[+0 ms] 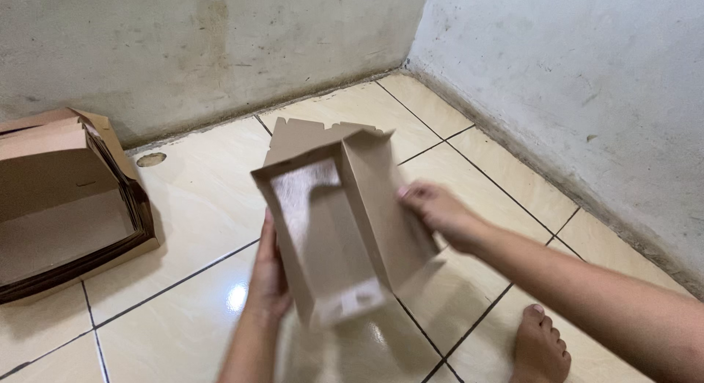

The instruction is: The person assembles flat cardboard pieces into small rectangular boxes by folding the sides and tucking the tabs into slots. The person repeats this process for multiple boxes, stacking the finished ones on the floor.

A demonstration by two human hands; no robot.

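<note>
L hand [268,269] under box [334,222], R hand [433,207] pressing side

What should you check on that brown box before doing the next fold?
1. Left hand holding the cardboard box from the outside: ok.
2. Right hand pressing the box's right wall: ok.
3. Box sides standing up: ok.
4. Top flap tucked in: not ok, it sticks up.
5. Bare foot away from the box: ok.
6. Stack of flat boxes out of the way on the tiled floor: ok.
</note>
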